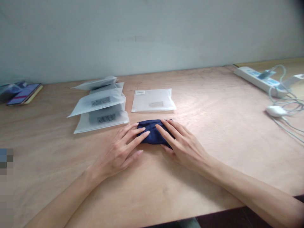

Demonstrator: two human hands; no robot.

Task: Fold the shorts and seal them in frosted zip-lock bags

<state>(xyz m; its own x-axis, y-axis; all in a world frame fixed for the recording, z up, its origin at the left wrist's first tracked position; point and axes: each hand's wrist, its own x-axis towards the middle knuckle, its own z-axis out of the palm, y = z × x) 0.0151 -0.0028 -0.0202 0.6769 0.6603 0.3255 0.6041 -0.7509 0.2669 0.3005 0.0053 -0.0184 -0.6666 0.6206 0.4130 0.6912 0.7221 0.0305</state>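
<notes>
A folded dark blue cloth [153, 134] lies flat on the wooden table, close to the middle of the view. My left hand [127, 144] rests at its left end, fingers spread, with the fingertips on the fabric and the thumb on the table side. Over the right end of the cloth lies my right hand [180, 137], its fingers apart and the thumb near the lower edge. Just beyond the cloth is a single frosted zip bag [153, 99] with a small white label and printed text.
Several frosted bags with dark contents [102, 106] overlap at the left of the wooden table [213, 104]. Notebooks [25, 94] lie at the far left. A power strip [261, 80], a white adapter [276, 110] and loose cables are at the right. A wall stands behind.
</notes>
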